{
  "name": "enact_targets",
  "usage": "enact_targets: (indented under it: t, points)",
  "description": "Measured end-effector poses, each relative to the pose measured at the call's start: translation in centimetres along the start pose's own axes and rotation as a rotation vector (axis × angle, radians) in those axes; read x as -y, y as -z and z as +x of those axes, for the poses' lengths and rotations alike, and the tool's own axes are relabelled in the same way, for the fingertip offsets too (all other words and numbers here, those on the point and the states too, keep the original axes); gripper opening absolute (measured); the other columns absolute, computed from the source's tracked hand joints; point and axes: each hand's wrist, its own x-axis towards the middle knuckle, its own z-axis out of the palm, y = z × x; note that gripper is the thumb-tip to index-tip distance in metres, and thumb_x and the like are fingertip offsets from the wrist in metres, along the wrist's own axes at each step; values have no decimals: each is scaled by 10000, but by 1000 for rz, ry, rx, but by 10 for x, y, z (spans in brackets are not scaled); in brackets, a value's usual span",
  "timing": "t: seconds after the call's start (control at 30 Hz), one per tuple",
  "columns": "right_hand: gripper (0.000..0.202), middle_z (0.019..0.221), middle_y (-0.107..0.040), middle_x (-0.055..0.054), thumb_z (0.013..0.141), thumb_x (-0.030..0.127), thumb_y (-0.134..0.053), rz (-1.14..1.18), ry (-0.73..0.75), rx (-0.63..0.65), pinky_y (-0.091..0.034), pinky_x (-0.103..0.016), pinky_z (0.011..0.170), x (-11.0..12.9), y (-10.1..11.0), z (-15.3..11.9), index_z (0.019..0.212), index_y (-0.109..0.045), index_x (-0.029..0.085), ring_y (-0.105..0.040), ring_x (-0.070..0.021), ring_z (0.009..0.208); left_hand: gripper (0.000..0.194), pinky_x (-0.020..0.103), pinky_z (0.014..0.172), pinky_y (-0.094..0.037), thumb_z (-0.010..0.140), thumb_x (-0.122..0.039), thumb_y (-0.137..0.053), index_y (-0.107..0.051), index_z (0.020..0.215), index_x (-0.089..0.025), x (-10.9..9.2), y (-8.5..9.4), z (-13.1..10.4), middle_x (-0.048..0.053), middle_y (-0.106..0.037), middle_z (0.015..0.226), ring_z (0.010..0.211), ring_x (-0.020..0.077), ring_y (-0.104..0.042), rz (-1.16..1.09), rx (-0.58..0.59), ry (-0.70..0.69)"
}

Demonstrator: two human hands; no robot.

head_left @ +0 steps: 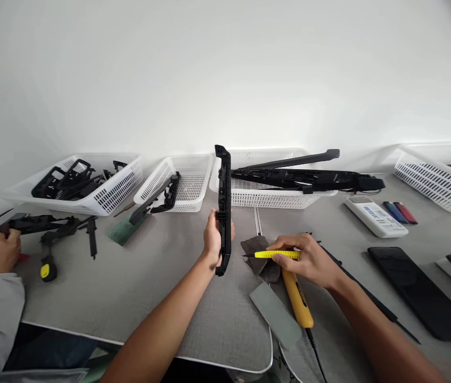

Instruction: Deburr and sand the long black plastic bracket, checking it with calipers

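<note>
Grey table (138,287): left hand (213,234) fingers clamp black strip (224,207), right hand (309,260) fingers pinch yellow tool (277,255).

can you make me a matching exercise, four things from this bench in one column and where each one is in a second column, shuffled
Things:
1. long black plastic part
2. yellow cutter
3. lighters
4. yellow-handled tool

Places:
A. lying on the table beside the white remote
B. held upright in the left hand
C. lying on the table under the right hand
D. gripped in the right hand, tip pointing left

Pairs: 1-B, 2-D, 3-A, 4-C
</note>
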Motion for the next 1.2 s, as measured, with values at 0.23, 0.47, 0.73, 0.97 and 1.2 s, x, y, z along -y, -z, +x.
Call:
enact_targets:
  t: [0.23, 0.47, 0.73, 0.97, 1.2]
  points:
    - [299, 746, -729, -32, 945, 460, -705, -15, 13, -7, -397, -270, 578, -1, -3, -1, 932, -810, 180, -566, -159, 628, 500, 192, 369, -214, 1076, -557, -484, -633, 812, -160, 0, 2, 1, -68, -394, 500, 355, 62, -277, -18, -14, -15]
    - [317, 693, -700, -24, 955, 464, -688, -21, 22, 4, -388, -272, 558, -2, -2, -2, 909, -814, 176, -536, -152, 597, 503, 193, 370, -242, 994, -636, -609, -653, 843, -159, 4, 5, 2, -87, -380, 518, 363, 59, -277, 8, -55, -27]
    - [349, 675, -698, -32, 946, 488, -691, -30, 31, -5, -383, -277, 529, 3, -1, -1, 916, -822, 166, -519, -149, 566, 492, 206, 367, -233, 986, -643, -613, -650, 873, -166, 4, 8, 6, -84, -403, 499, 356, 72, -295, 13, -21, -50]
    - [283, 669, -704, -18, 932, 429, -708, -79, 70, -12, -405, -272, 539, 6, -4, 0, 944, -827, 173, -544, -142, 546, 510, 219, 385, -296, 913, -692, -691, -612, 836, -193, 11, 16, 9, -88, -424, 497, 361, 85, -362, 16, -74, 12]
    - [296, 652, -690, -20, 936, 433, -696, -99, 40, 24, -378, -270, 525, 6, -5, -1, 916, -829, 170, -519, -138, 544, 507, 229, 402, -292, 910, -685, -698, -578, 799, -206, 13, 18, 11, -89, -423, 488, 372, 90, -385, 38, -62, -10]
